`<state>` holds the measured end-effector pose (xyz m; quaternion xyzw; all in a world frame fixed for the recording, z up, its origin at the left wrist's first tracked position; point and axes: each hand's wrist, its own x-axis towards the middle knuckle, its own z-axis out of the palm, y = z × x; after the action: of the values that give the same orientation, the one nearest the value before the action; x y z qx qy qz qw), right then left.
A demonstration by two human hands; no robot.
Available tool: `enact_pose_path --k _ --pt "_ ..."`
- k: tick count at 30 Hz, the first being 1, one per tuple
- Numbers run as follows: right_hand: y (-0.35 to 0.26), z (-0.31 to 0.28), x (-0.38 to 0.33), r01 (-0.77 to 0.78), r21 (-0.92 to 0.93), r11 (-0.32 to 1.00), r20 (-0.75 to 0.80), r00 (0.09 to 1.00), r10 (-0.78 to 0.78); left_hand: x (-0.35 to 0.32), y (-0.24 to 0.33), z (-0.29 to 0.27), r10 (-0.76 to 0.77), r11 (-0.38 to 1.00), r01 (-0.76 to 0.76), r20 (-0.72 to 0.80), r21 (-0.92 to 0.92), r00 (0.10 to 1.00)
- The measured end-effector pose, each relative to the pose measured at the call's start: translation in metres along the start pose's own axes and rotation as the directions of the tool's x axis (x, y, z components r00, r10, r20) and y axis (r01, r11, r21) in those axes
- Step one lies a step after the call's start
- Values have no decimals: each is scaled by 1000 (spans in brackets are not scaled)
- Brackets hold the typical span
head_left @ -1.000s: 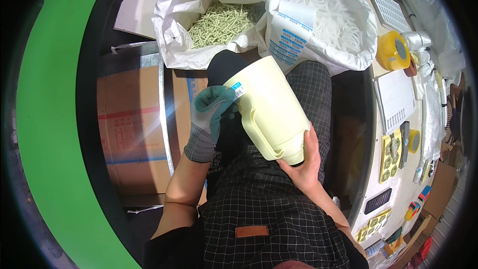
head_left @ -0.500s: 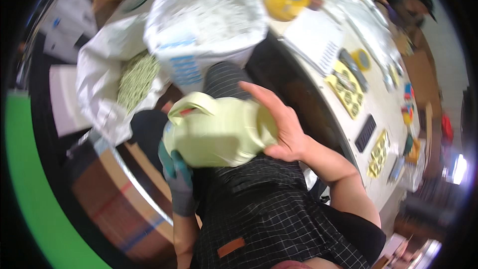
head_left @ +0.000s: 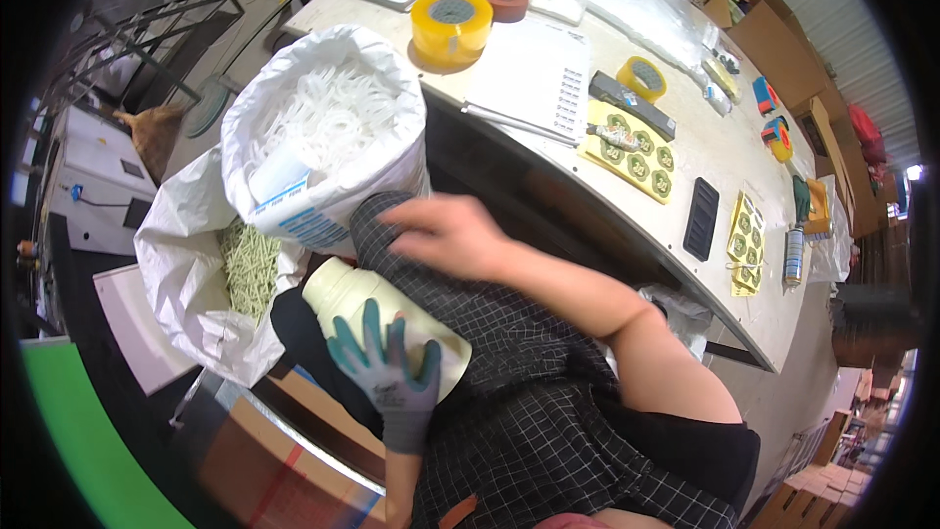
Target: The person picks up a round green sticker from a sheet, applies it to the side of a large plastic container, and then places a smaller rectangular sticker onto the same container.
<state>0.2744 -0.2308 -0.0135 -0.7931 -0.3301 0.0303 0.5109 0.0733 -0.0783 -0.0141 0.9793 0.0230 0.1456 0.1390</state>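
A pale yellow plastic jug (head_left: 338, 291) lies on its side across my lap, its narrower ringed end toward the upper left. My left hand (head_left: 394, 372), in a grey and green glove, holds it with fingers spread over its wall. Bare and slightly blurred, my right hand (head_left: 448, 235) hovers by my knee, apart from the jug. Its fingers are stretched out and nothing shows in them. Just beyond the knee stands a white sack (head_left: 338, 204) of translucent white plastic rings (head_left: 333, 113). Left of it, another open sack (head_left: 181, 269) contains small pale green pieces (head_left: 253, 269).
A long worktable (head_left: 534, 159) runs along the right. On it are yellow tape rolls (head_left: 452, 34), paper sheets (head_left: 529, 78), sticker sheets (head_left: 627, 159), a black tray (head_left: 700, 218) and a spray can (head_left: 793, 255). Cardboard boxes (head_left: 284, 431) stand at lower left.
My right hand has let go of the jug and moved left toward my knee. The jug has turned, its ringed end swinging to the upper left. My gloved hand now lies over its side.
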Motion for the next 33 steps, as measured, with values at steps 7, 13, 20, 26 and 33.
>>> enact_pose_path --k 7,13,20,26,33 --pt "127 -230 -91 -355 -704 615 -448 894 3 75 20 -2 182 955 -170 28 -242 983" --pt "138 -243 -88 -307 -672 674 -455 889 -49 190 92 50 544 820 -501 107 -276 832" --pt "169 -246 -22 -368 -637 677 -575 812 -100 267 168 168 660 750 -645 208 -146 722" --pt "183 -240 -6 -516 -652 556 -597 801 45 262 165 190 658 753 -643 194 -141 728" --pt "185 -229 3 -505 -696 510 -609 792 -46 262 163 188 650 759 -639 215 -128 729"
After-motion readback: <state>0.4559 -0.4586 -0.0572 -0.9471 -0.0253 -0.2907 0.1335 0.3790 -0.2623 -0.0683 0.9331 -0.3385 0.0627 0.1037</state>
